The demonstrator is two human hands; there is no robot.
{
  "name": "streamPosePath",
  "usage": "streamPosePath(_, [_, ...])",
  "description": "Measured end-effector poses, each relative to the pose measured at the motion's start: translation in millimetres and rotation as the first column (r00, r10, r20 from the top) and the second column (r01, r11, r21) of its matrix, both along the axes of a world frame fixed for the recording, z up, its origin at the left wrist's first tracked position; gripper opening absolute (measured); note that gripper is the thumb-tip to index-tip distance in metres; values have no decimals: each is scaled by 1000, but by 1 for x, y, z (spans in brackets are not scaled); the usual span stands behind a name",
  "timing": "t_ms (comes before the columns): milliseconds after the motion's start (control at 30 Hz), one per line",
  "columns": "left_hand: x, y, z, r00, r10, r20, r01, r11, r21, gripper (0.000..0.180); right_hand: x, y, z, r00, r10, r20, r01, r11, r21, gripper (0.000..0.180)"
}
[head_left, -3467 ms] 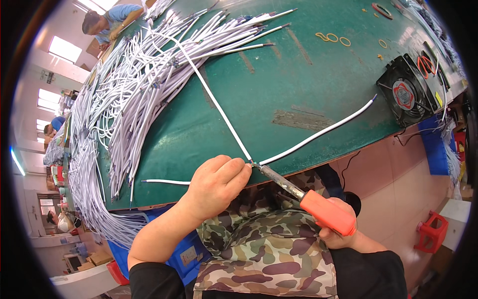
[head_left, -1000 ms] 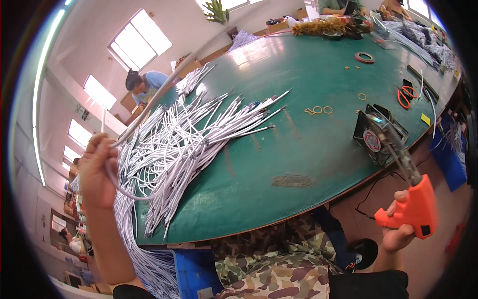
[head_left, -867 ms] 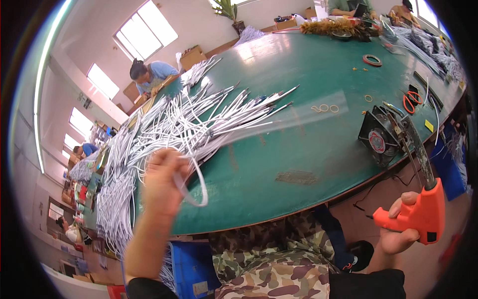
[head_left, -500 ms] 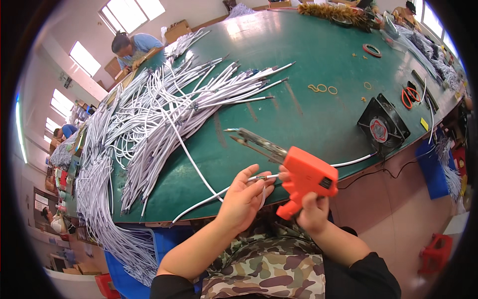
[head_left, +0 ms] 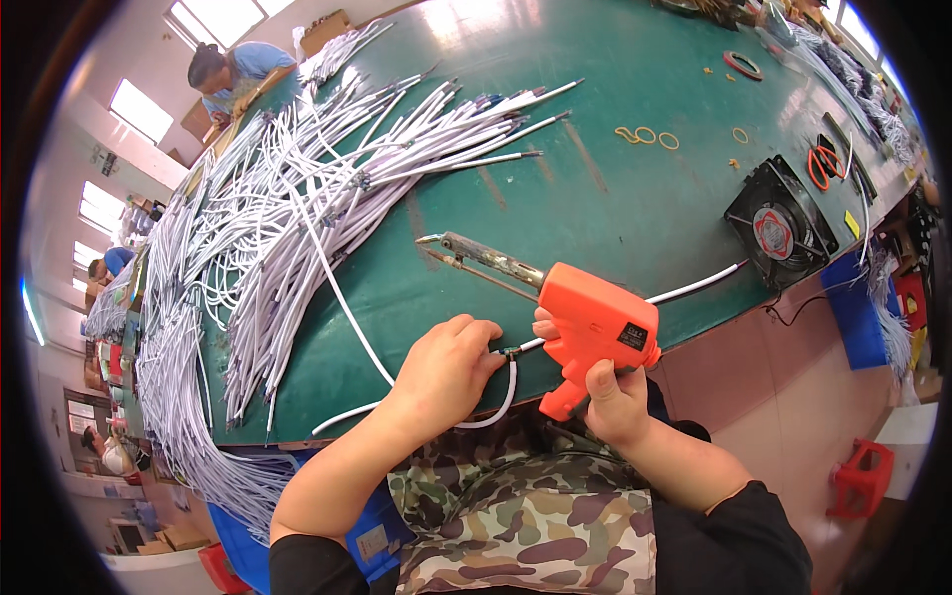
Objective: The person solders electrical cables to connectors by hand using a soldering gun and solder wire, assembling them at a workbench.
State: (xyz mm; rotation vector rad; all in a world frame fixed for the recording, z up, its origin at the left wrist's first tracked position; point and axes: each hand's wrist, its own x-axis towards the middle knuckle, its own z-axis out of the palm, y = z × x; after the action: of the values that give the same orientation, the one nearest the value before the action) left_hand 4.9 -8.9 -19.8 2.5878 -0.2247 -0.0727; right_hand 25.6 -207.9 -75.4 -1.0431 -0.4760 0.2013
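Green tabletop below — left hand pinches white cable, right hand clasps orange soldering gun.

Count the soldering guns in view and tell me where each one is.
1: the orange soldering gun, in the grip of the right hand, pointing left over the green table. Another could be hidden beneath the pile of white cables.

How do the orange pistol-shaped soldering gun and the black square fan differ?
The orange pistol-shaped soldering gun is held in the right hand; the black square fan stands on the green table. The gun is long, with metal prongs; the fan is boxy. The gun's body is mostly orange; the fan's frame is black.
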Motion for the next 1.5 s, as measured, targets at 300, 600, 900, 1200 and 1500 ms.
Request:
streamPosePath(300, [4, 9, -8, 760, 88, -644, -613, 426, -665, 7, -1, 3, 4, 1000, -3, -9, 4, 999, 34, 66])
streamPosePath(600, [-4, 5, -23, 940, -155, 303, 163, 987, -4, 17, -2, -18, -5, 998, 67, 0, -67, 997, 42, 58])
streamPosePath(900, [-3, 3, -21, 920, -183, 347, 162, 983, 89, 16, -60, -85, -10, 998, -14, -53, -3, 954, -300, 73])
streamPosePath(1200, [-6, -2, -23, 916, -175, 362, 138, 983, 124, 15, -78, -92, -18, 999, 0, -44, -17, 920, -391, 67])
streamPosePath(1500, [-6, -3, -23, 909, -185, 373, 143, 980, 137, 16, -80, -84, -20, 997, -67, 38, 76, 913, -402, 61])
